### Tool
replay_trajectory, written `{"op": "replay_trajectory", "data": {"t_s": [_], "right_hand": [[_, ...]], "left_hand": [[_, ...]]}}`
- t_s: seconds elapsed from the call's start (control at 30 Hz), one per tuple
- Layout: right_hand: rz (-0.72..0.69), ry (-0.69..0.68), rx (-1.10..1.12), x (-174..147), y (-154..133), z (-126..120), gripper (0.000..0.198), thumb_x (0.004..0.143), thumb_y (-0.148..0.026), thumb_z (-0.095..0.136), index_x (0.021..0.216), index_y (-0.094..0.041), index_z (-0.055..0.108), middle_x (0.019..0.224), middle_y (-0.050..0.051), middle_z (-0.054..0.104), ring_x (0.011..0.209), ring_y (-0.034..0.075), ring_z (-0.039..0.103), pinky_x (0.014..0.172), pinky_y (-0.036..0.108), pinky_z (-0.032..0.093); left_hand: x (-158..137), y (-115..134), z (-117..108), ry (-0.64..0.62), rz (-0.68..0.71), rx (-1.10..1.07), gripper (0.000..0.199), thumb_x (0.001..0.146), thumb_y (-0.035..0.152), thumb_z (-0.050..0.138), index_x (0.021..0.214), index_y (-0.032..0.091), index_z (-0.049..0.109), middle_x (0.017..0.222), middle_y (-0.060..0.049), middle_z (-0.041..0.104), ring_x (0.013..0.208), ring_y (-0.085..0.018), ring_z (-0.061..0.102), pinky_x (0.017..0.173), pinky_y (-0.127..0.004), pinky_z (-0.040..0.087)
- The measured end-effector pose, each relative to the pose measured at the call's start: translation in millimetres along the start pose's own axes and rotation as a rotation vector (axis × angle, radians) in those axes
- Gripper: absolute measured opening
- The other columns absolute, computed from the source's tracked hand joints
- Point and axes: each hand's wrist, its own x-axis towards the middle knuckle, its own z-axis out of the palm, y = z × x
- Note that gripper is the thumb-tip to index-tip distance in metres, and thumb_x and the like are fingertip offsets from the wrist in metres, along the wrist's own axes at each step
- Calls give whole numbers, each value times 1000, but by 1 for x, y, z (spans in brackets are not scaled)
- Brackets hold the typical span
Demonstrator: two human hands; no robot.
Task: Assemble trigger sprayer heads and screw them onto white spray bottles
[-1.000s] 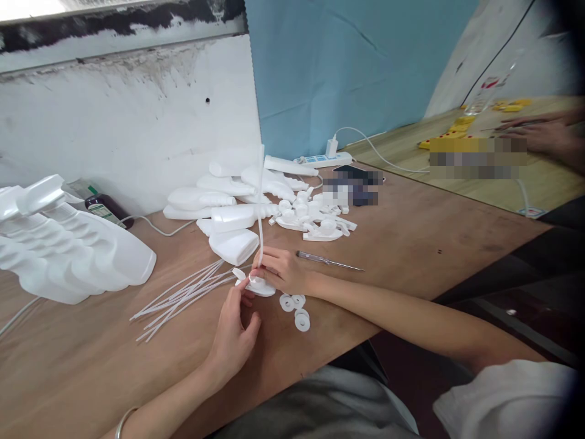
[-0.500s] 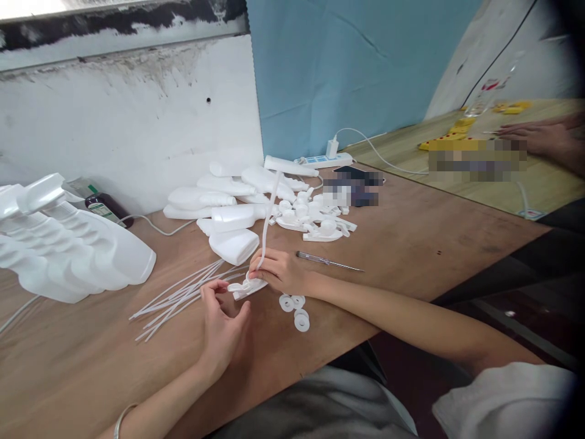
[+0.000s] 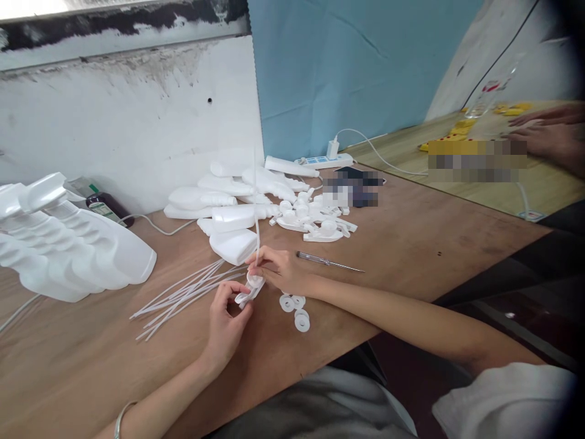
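Observation:
My left hand (image 3: pixel 227 323) is closed on a white plastic trigger sprayer head (image 3: pixel 249 295), gripping it between thumb and fingers just above the table. My right hand (image 3: pixel 284 272) pinches a thin white plastic tube (image 3: pixel 258 235) low down, right at the round part of the sprayer head. The tube stands nearly upright; its lower end is hidden by my fingers, so I cannot tell how far it enters the head. Several more white tubes (image 3: pixel 183 294) lie left of my hands. White ring washers (image 3: pixel 301 321) rest below my right wrist.
White bottles (image 3: pixel 234 241) and a heap of sprayer heads (image 3: pixel 326 228) lie beyond my hands. A screwdriver (image 3: pixel 329 262) is behind my right forearm. More white bottles (image 3: pixel 109 250) stand in a row at left. A power strip (image 3: pixel 324 161) lies by the wall; another person's hands (image 3: pixel 548 134) are at right.
My left hand has moved right and closed on the sprayer head, which is now turned more upright. The tube has swung from leaning right to nearly upright, still in my right hand.

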Motion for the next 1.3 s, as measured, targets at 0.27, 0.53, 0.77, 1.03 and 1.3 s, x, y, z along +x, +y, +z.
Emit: {"op": "replay_trajectory", "data": {"t_s": [0.27,0.53,0.77,1.03,1.3], "right_hand": [[158,8,145,0,4,1,19,85,-32,53,96,-17,51,80,5,70,76,15,65,71,30,49],[166,13,141,0,0,0,19,84,-31,54,96,-17,52,81,5,71,75,15,65,70,29,48],[183,36,201,0,5,1,18,81,-30,59,91,-17,53,76,3,69,72,14,65,67,27,49],[96,22,6,2,-2,-2,15,81,-28,58,89,-17,54,74,2,68,68,13,64,66,25,48],[-87,85,-187,2,-5,0,14,80,-27,59,74,-17,54,76,2,65,67,12,61,64,24,48]], "left_hand": [[0,2,1,6,8,20,5,71,21,52,75,18,53,77,-1,51,66,-13,46,58,-23,36],[0,-1,2,1,13,-18,4,71,19,50,74,18,52,78,-1,50,72,-14,48,58,-23,37],[-2,-3,2,-20,34,-16,6,71,15,49,76,18,51,81,-2,47,74,-14,47,61,-23,39],[-3,-3,2,-88,99,25,24,68,7,48,88,20,53,99,-4,48,96,-18,49,79,-28,40],[-5,-8,2,-177,112,96,32,69,5,46,96,22,50,94,0,55,80,-15,53,70,-24,39]]}}
